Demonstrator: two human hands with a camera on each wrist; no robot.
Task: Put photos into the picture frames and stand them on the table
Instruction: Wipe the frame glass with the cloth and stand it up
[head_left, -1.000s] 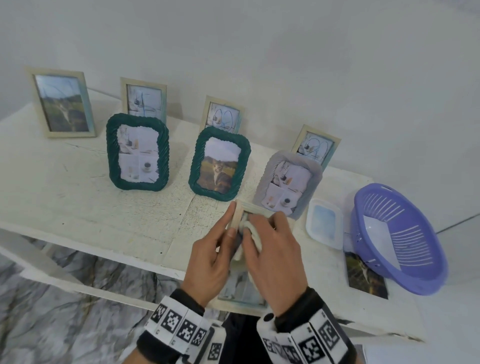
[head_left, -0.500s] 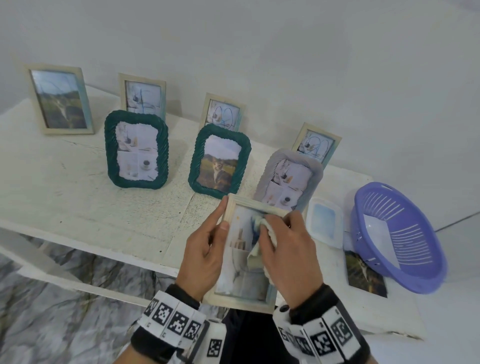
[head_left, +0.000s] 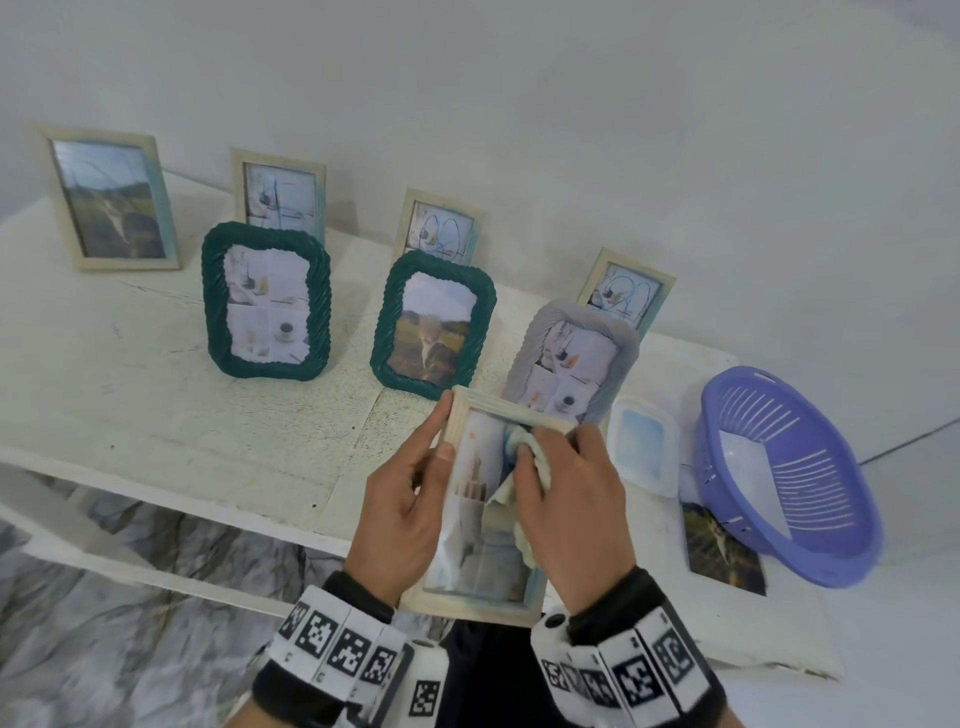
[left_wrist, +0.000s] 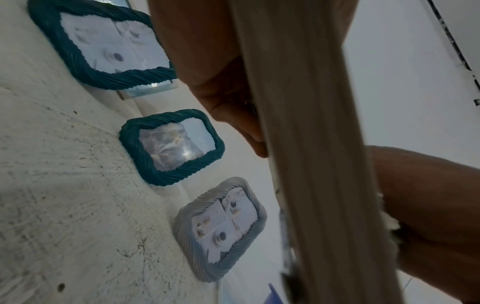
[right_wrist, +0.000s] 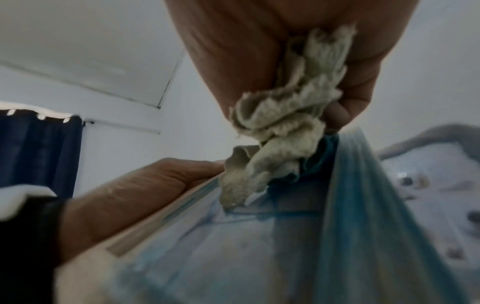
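Observation:
A pale wooden picture frame (head_left: 470, 605) with a photo behind its glass is held over the table's front edge, face up toward me. My left hand (head_left: 441, 431) grips its left rail, thumb on the front. My right hand (head_left: 556, 447) holds a crumpled off-white cloth (head_left: 524, 454) and presses it on the glass near the frame's top. In the right wrist view the cloth (right_wrist: 280, 127) is bunched between the fingers, against the frame's glass (right_wrist: 259, 246). The left wrist view shows the frame's side edge (left_wrist: 306, 144) close up.
Two dark green frames (head_left: 267, 301) (head_left: 434, 325), a grey frame (head_left: 571, 364) and several pale frames (head_left: 111, 200) stand on the white table (head_left: 156, 415). At the right are a clear plastic lid (head_left: 641, 444), a purple basket (head_left: 784, 473) and a loose photo (head_left: 722, 551).
The frame has tipped from steeply foreshortened to face me, so its glass and photo show. My right hand with the cloth stays near the top of the glass.

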